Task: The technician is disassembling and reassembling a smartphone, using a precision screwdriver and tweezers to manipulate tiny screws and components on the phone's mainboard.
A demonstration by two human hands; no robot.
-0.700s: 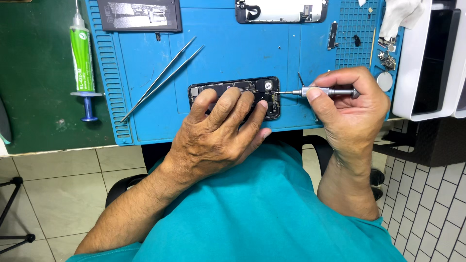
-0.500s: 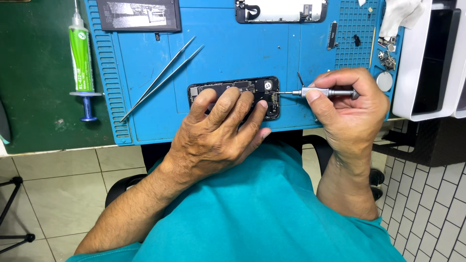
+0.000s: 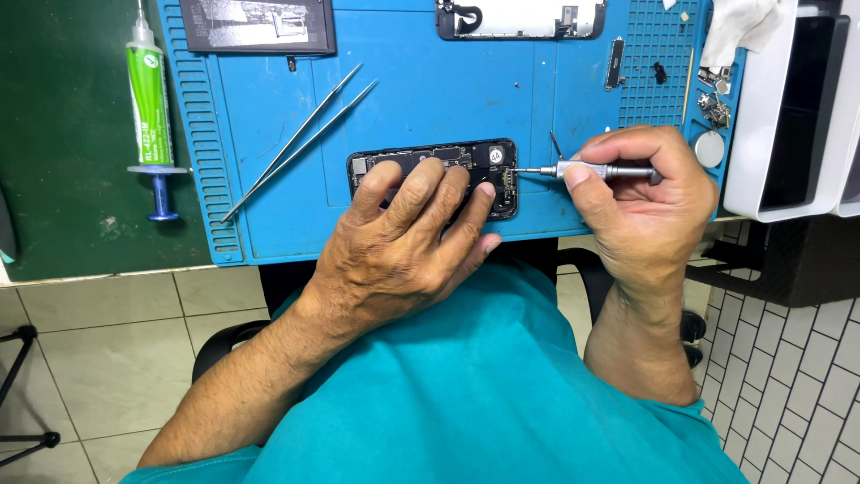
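An opened black phone body (image 3: pixel 448 159) lies on the blue work mat (image 3: pixel 430 99), its inner parts showing. My left hand (image 3: pixel 403 246) rests on top of it, fingers spread and pressing down, covering its near half. My right hand (image 3: pixel 645 202) grips a small metal screwdriver (image 3: pixel 591 170) held level, its tip touching the right end of the phone body.
Long metal tweezers (image 3: pixel 300 139) lie left of the phone. A green syringe tube (image 3: pixel 150 99) sits on the dark green mat. A battery (image 3: pixel 260 22) and a screen panel (image 3: pixel 520 18) lie at the far edge. Small screws (image 3: pixel 712 99) and a white bin (image 3: pixel 788 108) are at right.
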